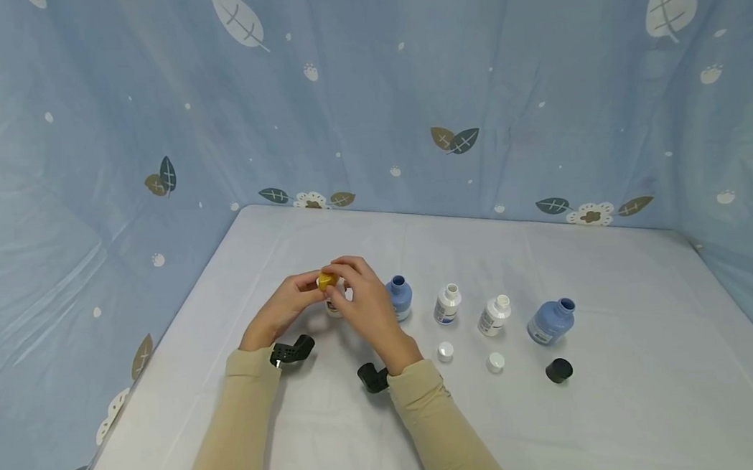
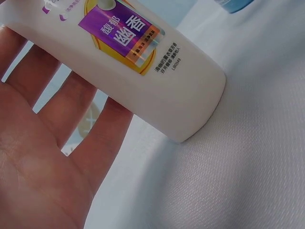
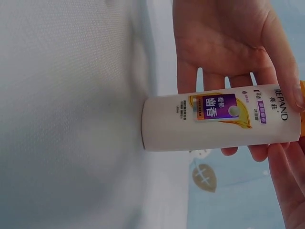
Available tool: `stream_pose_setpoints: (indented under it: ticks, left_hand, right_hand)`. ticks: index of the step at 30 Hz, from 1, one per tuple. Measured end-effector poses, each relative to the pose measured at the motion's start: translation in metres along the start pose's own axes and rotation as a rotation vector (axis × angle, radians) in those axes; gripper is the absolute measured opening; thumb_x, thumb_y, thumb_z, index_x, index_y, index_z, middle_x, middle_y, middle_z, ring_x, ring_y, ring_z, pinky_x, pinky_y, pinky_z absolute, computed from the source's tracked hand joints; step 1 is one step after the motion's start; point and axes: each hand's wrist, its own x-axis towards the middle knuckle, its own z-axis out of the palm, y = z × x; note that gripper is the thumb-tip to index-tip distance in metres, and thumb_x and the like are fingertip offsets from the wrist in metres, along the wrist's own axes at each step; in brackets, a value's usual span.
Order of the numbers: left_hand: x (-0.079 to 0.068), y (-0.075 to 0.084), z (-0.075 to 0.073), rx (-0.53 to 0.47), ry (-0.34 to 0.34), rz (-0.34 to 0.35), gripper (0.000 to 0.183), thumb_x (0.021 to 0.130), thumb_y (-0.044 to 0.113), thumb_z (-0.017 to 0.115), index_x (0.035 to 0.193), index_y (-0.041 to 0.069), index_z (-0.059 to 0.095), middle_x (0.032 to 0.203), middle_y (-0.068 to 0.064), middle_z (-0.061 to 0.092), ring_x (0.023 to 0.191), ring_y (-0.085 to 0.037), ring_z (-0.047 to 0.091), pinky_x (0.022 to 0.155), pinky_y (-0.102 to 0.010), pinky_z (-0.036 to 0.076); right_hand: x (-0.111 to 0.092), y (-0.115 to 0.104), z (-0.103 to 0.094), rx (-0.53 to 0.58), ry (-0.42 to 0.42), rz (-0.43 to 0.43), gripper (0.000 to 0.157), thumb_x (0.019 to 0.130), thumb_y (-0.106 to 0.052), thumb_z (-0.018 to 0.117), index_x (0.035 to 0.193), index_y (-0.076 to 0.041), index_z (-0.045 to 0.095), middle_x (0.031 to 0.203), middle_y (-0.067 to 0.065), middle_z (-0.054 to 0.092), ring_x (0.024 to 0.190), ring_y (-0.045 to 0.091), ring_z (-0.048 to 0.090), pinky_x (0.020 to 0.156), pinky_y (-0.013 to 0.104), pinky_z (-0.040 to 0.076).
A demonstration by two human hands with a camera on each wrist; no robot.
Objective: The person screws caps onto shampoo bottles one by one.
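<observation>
A white body wash bottle (image 3: 167,119) with a purple and gold label stands with its base on the white cloth. My left hand (image 1: 286,303) holds its upper part, the thumb lying along the front just below the cap and the other fingers behind. From the right, my right hand (image 1: 369,304) pinches the yellow cap (image 1: 327,280) between thumb and fingers. In the head view the hands hide most of this bottle. An uncapped blue bottle (image 1: 400,298) stands just beyond my right hand, partly covered by it.
To the right stand two uncapped white bottles (image 1: 447,304) and another uncapped blue bottle (image 1: 551,322). Nearer me lie two white caps (image 1: 445,351) and a black cap (image 1: 559,370). A blue leaf-patterned curtain (image 1: 368,106) hangs behind and at the sides of the white table (image 1: 643,362).
</observation>
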Motion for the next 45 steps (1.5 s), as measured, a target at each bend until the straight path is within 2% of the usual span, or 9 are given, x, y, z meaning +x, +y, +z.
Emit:
stream_pose_setpoints:
  ticks: [9, 15, 21, 27, 31, 39, 45]
  left_hand:
    - [0.000, 0.002, 0.001, 0.003, -0.003, -0.001, 0.042, 0.083, 0.029, 0.062, 0.119, 0.009, 0.057, 0.113, -0.008, 0.057, 0.101, -0.025, 0.047, 0.089, -0.042, 0.036]
    - [0.000, 0.002, 0.001, -0.002, 0.000, -0.010, 0.044, 0.083, 0.031, 0.063, 0.121, 0.010, 0.056, 0.118, -0.007, 0.055, 0.106, -0.024, 0.047, 0.092, -0.043, 0.035]
    - [0.001, 0.003, 0.001, 0.000, 0.000, -0.031, 0.043, 0.083, 0.030, 0.063, 0.121, 0.010, 0.056, 0.119, -0.006, 0.055, 0.108, -0.022, 0.047, 0.095, -0.044, 0.033]
    - [-0.003, 0.015, 0.004, -0.034, -0.009, -0.037, 0.041, 0.085, 0.022, 0.062, 0.120, 0.004, 0.055, 0.118, -0.010, 0.055, 0.108, -0.023, 0.047, 0.096, -0.044, 0.031]
    - [-0.007, 0.022, 0.006, -0.030, -0.011, -0.032, 0.040, 0.084, 0.022, 0.063, 0.119, 0.002, 0.056, 0.115, -0.010, 0.057, 0.107, -0.023, 0.048, 0.095, -0.045, 0.031]
    - [0.001, 0.004, 0.001, -0.018, 0.006, -0.034, 0.044, 0.080, 0.030, 0.066, 0.118, 0.009, 0.058, 0.113, -0.007, 0.058, 0.106, -0.023, 0.049, 0.095, -0.046, 0.031]
    - [0.003, 0.001, 0.001, -0.016, 0.008, -0.034, 0.049, 0.078, 0.031, 0.068, 0.120, 0.009, 0.056, 0.118, -0.008, 0.056, 0.110, -0.024, 0.047, 0.096, -0.048, 0.029]
  right_hand:
    - [0.000, -0.001, 0.001, -0.012, 0.007, 0.029, 0.026, 0.082, -0.019, 0.065, 0.108, -0.017, 0.062, 0.114, -0.004, 0.048, 0.083, 0.008, 0.051, 0.070, 0.016, 0.041]
    - [0.000, -0.001, 0.002, -0.010, 0.024, 0.036, 0.025, 0.083, -0.019, 0.065, 0.107, -0.016, 0.062, 0.110, -0.002, 0.049, 0.082, 0.008, 0.052, 0.071, 0.016, 0.042]
    - [0.000, -0.001, 0.001, 0.043, 0.046, 0.032, 0.023, 0.084, -0.017, 0.062, 0.107, -0.013, 0.062, 0.106, 0.001, 0.047, 0.085, 0.015, 0.054, 0.073, 0.019, 0.046]
    - [-0.001, 0.001, 0.001, 0.066, 0.036, 0.044, 0.023, 0.086, -0.017, 0.058, 0.108, -0.015, 0.062, 0.104, 0.000, 0.046, 0.086, 0.012, 0.053, 0.075, 0.022, 0.046]
    - [-0.001, 0.001, 0.002, 0.069, 0.046, 0.047, 0.022, 0.086, -0.016, 0.057, 0.108, -0.014, 0.062, 0.101, -0.001, 0.046, 0.086, 0.014, 0.053, 0.075, 0.023, 0.047]
    - [-0.001, 0.000, 0.001, 0.062, 0.054, 0.049, 0.024, 0.085, -0.009, 0.054, 0.107, -0.014, 0.063, 0.100, -0.001, 0.048, 0.088, 0.012, 0.052, 0.076, 0.019, 0.045]
    - [0.000, 0.000, 0.000, 0.012, 0.045, 0.078, 0.028, 0.084, -0.004, 0.052, 0.107, -0.016, 0.062, 0.098, -0.003, 0.048, 0.082, 0.006, 0.048, 0.072, 0.019, 0.042]
